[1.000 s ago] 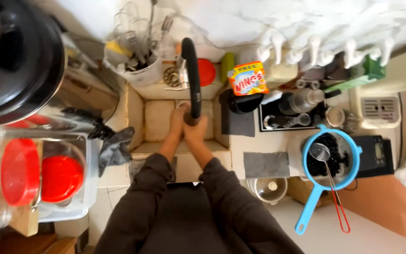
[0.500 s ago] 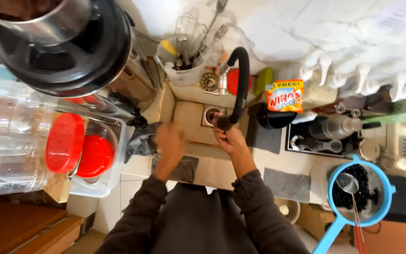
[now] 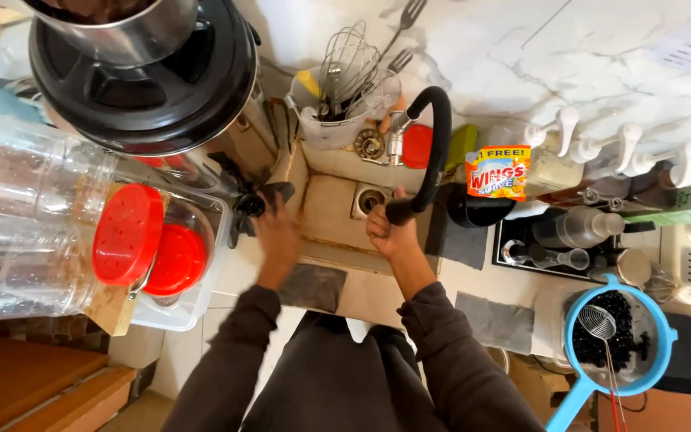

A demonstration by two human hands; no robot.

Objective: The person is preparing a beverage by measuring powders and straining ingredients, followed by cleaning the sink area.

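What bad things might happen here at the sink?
The right hand grips the black faucet hose near its end; if it swings sideways, water might spray past the sink. The left hand reaches to the sink's left edge, close beside the red-lidded jars, and might bump them.

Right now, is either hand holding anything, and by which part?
The right hand grips the black flexible faucet hose at its lower spout end. The left hand touches a dark object at the sink's left edge; a grip cannot be told.
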